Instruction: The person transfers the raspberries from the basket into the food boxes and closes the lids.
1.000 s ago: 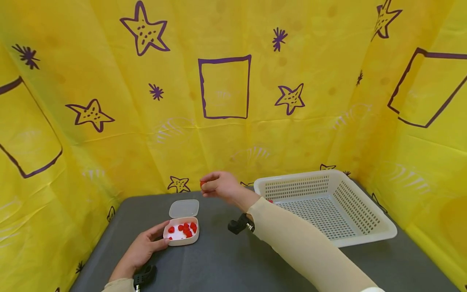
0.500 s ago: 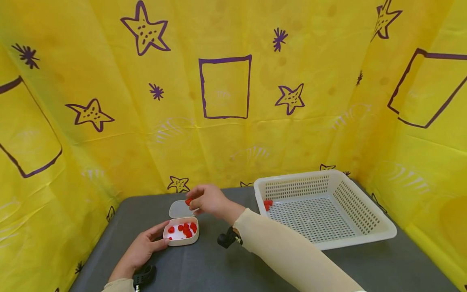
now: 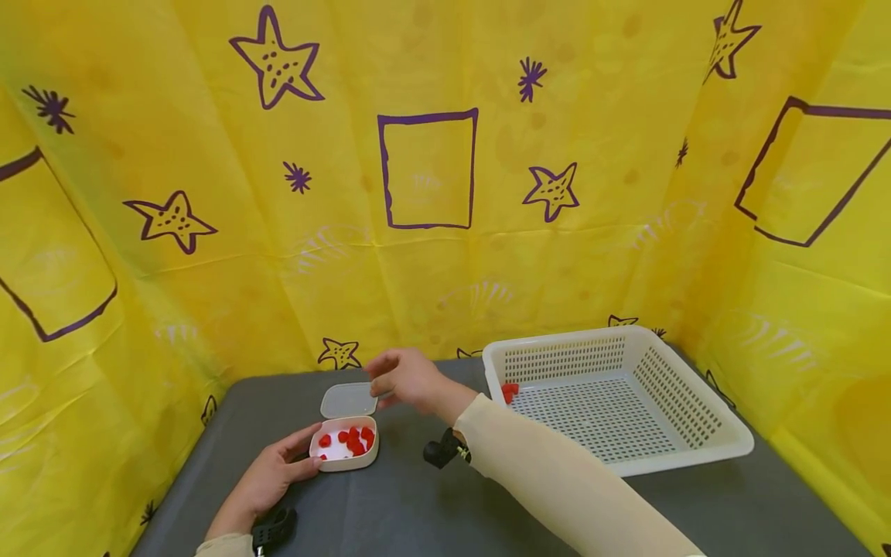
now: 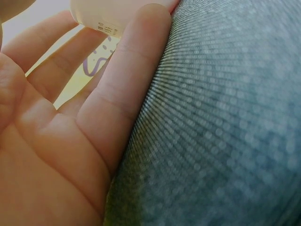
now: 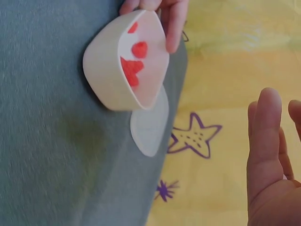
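A small pale box [image 3: 348, 465] stands on the dark table with several small red raspberry-like pieces [image 3: 356, 445] inside. My left hand [image 3: 271, 476] holds its left end between thumb and fingers; the thumb lies along the near side in the left wrist view. Behind the box lies a translucent lid [image 3: 346, 400]. My right hand [image 3: 411, 381] hovers beside and above this lid. In the right wrist view, that hand [image 5: 265, 160] has fairly straight fingers, and no piece shows between them.
A large white perforated basket [image 3: 696, 458] stands at the right, with a few red pieces [image 3: 510, 392] at its left end. A yellow patterned curtain [image 3: 431, 294] surrounds the back and sides of the dark table [image 3: 418, 495].
My right hand moved left and down from beside the basket toward the box with a red piece, then drew back slightly right. The piece no longer shows in its fingers. The left hand stayed put.
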Action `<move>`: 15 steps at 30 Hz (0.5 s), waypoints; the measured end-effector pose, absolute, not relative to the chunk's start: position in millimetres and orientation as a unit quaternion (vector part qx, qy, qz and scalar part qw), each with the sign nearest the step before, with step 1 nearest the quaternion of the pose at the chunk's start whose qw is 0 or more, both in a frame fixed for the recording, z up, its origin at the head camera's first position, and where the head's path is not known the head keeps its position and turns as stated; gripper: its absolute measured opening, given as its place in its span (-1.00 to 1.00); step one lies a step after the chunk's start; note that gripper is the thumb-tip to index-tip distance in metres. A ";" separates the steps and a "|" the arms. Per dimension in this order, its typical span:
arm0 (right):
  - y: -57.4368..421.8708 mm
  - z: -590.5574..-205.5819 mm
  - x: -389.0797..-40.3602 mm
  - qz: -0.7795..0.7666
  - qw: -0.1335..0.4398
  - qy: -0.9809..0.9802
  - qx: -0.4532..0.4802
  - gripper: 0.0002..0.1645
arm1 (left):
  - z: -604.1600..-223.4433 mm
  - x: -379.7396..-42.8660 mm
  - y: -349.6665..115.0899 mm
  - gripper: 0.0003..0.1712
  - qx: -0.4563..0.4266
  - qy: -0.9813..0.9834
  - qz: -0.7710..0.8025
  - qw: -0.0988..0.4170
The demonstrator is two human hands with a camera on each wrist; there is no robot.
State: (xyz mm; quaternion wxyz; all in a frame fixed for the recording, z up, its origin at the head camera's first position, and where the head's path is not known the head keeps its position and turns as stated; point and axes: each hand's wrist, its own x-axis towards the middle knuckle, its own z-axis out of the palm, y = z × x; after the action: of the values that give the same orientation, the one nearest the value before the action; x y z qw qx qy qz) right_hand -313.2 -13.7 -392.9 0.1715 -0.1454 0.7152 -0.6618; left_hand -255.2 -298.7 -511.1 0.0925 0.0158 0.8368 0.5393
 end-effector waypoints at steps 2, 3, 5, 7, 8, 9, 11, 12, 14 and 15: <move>-5.4 -388.8 -316.0 -0.663 0.174 0.713 -0.145 -0.73 | -511.7 -255.2 -299.0 -0.21 0.016 0.837 0.539 0.093; 0.4 -386.0 -318.1 -0.666 0.175 0.710 -0.145 -0.71 | -512.0 -255.2 -299.0 -0.21 0.015 0.837 0.539 0.093; 15.3 -379.5 -323.4 -0.674 0.175 0.703 -0.146 -0.66 | -511.9 -255.0 -299.0 -0.21 0.015 0.837 0.539 0.094; 34.2 -372.2 -330.0 -0.683 0.176 0.693 -0.148 -0.60 | -511.8 -255.1 -298.8 -0.21 0.012 0.836 0.540 0.095; 45.0 -368.0 -332.8 -0.687 0.176 0.689 -0.150 -0.57 | -511.8 -255.2 -298.7 -0.21 0.011 0.837 0.539 0.095; 56.9 -364.2 -335.5 -0.691 0.176 0.684 -0.154 -0.54 | -511.8 -255.4 -298.7 -0.22 0.009 0.836 0.540 0.095; 82.4 -359.2 -341.0 -0.694 0.178 0.678 -0.165 -0.49 | -512.3 -256.0 -298.9 -0.21 0.009 0.837 0.539 0.095; 95.7 -357.0 -343.2 -0.696 0.181 0.674 -0.167 -0.47 | -512.6 -256.0 -299.0 -0.21 0.009 0.838 0.537 0.095; 122.1 -355.0 -346.4 -0.697 0.185 0.672 -0.170 -0.43 | -513.3 -256.5 -299.4 -0.21 0.011 0.841 0.533 0.095; 135.1 -355.4 -347.7 -0.695 0.186 0.672 -0.172 -0.42 | -513.5 -256.5 -299.5 -0.21 0.008 0.841 0.532 0.094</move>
State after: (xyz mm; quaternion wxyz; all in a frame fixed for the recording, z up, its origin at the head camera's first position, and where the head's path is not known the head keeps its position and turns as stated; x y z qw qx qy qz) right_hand -347.7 135.1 -355.4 0.1865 -0.1719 0.6724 -0.6953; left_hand -256.5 -299.5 -513.5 0.0944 0.0084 0.8413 0.5323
